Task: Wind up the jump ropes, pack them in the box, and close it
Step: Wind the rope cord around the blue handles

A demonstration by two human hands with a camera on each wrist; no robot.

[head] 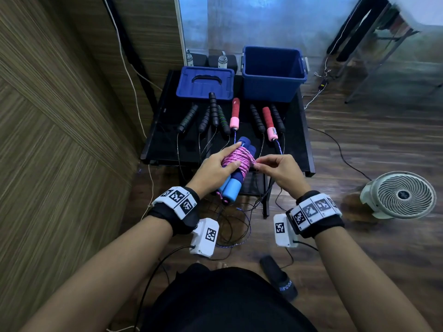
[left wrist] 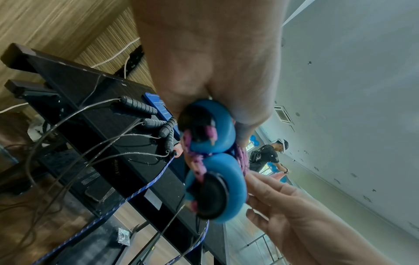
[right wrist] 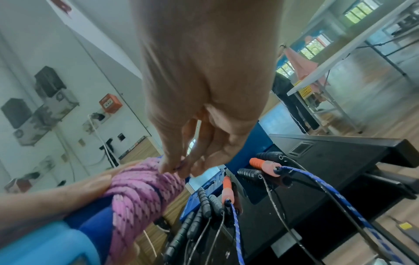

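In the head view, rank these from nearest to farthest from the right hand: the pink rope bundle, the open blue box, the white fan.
1. Pink rope bundle: at the right hand's fingertips, just to its left.
2. White fan: on the floor, off to the right.
3. Open blue box: at the table's far end.

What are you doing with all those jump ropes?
A person is winding up a jump rope. The left hand holds the two blue handles together, with the pink rope already coiled around them. The right hand pinches the rope at the coil's side. The other jump ropes lie unwound in a row on the black table, their cords hanging off the front edge. The blue box stands open and looks empty, its lid beside it.
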